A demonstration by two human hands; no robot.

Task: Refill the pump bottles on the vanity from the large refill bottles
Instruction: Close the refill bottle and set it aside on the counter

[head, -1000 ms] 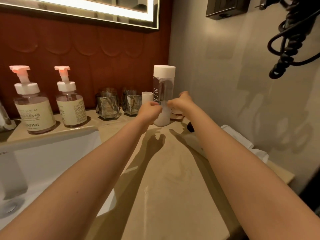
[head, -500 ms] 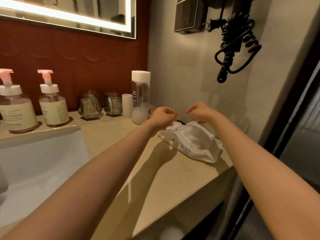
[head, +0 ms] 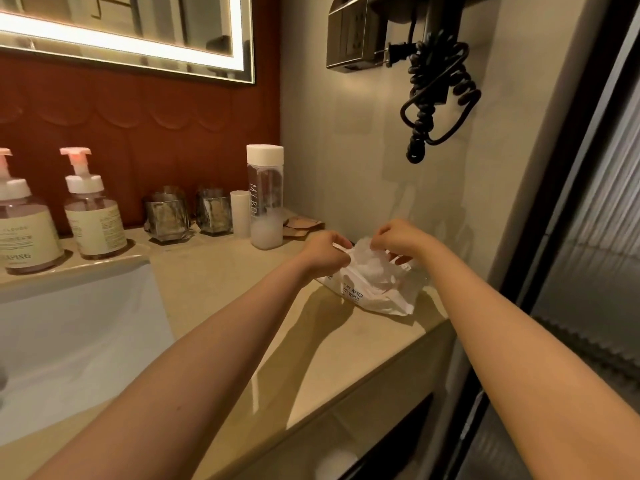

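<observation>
The beige tabletop (head: pixel 214 271) runs from 7 o'clock up to 3 o'clock, with a white sink (head: pixel 76 334) sunk into it at 8 o'clock. A lit mirror (head: pixel 121 32) hangs at 11 o'clock, and a coiled black cord (head: pixel 436 91) hangs on the wall at 1 o'clock.

The larger pump bottle (head: pixel 24 230) stands at 9 o'clock, cut by the frame edge. The smaller pump bottle (head: pixel 93 220) is just beside it on its 3 o'clock side. Both are upright with their pump heads on, well apart from the hands.

A tall clear bottle (head: pixel 265 199) with a white cap stands upright near the corner at 12 o'clock, with pale liquid low inside. At its 9 o'clock side are a small white cup (head: pixel 239 213) and two glass tumblers (head: pixel 168 216).

A white wet-wipes pack (head: pixel 374 289) lies on the tabletop at 3 o'clock of centre. The left hand (head: pixel 325 252) has its fingers curled, pinching the pack's upper edge. The right hand (head: pixel 401 237) has its fingers pressed together, pinching a crumpled white sheet (head: pixel 369 261) that rises from the pack.
</observation>
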